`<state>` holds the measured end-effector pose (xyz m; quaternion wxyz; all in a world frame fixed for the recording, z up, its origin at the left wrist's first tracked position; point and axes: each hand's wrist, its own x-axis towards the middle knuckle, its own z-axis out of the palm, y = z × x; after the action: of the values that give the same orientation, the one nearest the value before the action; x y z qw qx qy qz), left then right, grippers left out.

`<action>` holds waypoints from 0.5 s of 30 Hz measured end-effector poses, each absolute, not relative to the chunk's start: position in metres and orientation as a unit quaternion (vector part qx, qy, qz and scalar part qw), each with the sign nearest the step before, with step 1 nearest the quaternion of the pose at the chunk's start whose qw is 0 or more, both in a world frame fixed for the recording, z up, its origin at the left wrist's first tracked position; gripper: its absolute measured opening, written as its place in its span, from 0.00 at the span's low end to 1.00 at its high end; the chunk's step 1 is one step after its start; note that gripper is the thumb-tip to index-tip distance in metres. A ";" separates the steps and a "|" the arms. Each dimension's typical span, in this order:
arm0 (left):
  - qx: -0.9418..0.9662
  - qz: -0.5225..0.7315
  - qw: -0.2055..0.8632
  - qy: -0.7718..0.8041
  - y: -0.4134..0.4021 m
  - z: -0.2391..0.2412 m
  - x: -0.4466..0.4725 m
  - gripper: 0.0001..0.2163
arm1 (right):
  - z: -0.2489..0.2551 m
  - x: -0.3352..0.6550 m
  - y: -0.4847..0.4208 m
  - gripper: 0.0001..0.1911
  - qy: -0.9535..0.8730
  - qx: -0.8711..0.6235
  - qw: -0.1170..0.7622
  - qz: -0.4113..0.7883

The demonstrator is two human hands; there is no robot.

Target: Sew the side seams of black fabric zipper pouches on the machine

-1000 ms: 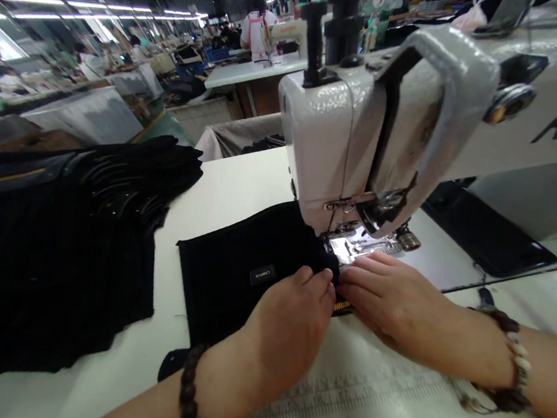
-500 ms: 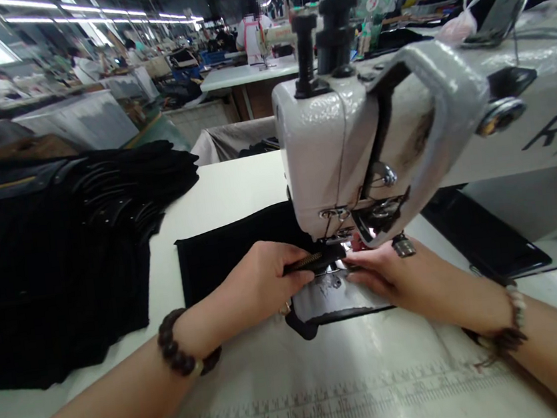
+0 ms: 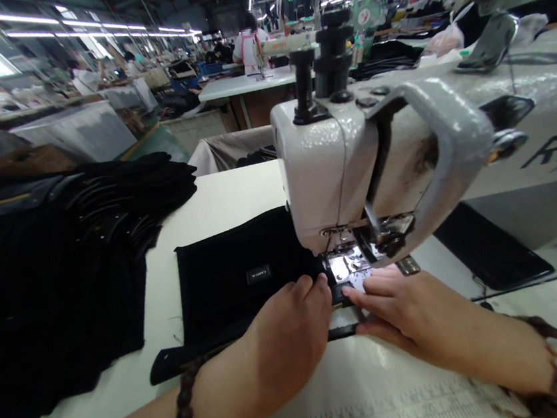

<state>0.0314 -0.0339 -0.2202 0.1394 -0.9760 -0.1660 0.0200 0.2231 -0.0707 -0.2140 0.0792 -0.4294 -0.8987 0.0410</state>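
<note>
A black fabric piece (image 3: 223, 302) with a small woven label (image 3: 258, 275) lies flat on the table, its right side under the head of a sewing machine (image 3: 322, 177). My left hand (image 3: 290, 335) is closed on the piece's right edge, fingers curled down just left of the presser foot area. A short stretch of zipper (image 3: 338, 305) with brass-coloured teeth shows between the hands. My right hand (image 3: 403, 309) pinches the zipper edge from the other side, fingertips by the lit metal needle plate (image 3: 348, 268). The needle itself cannot be made out.
A tall stack of black fabric pieces (image 3: 51, 295) fills the left of the table. Under the machine arm lies a black phone (image 3: 494, 248). A printed ruler scale (image 3: 362, 417) runs along the front. Beyond the table stands a cloth-lined bin (image 3: 231, 148); a person (image 3: 247, 48) sits farther back.
Both hands have come nearer to me, and the fabric's zipper edge has shifted with them. The label and a front strip of the fabric now show. More of the lit needle plate is uncovered.
</note>
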 end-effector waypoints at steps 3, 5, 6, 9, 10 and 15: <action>-0.978 0.024 0.127 -0.166 -0.023 -0.221 0.034 0.15 | -0.217 0.224 -0.066 0.16 -0.882 -0.465 0.068 0.027; -0.977 0.021 0.122 -0.173 -0.017 -0.221 0.035 0.15 | -0.220 0.225 -0.064 0.16 -0.873 -0.483 0.073 -0.001; -0.977 0.018 0.120 -0.177 -0.015 -0.222 0.035 0.15 | -0.221 0.226 -0.063 0.16 -0.869 -0.489 0.075 -0.014; -0.977 0.006 0.118 -0.176 -0.011 -0.223 0.034 0.15 | -0.223 0.225 -0.062 0.17 -0.862 -0.499 0.073 -0.047; -0.977 0.001 0.122 -0.173 -0.011 -0.223 0.034 0.15 | -0.224 0.224 -0.061 0.17 -0.862 -0.499 0.071 -0.053; -0.975 -0.001 0.133 -0.177 -0.010 -0.225 0.033 0.15 | -0.221 0.222 -0.059 0.16 -0.863 -0.498 0.068 -0.051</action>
<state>0.0329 -0.0099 -0.2249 0.1332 -0.9752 -0.1770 -0.0007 0.2223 -0.0593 -0.2212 0.0679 -0.4979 -0.8631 -0.0512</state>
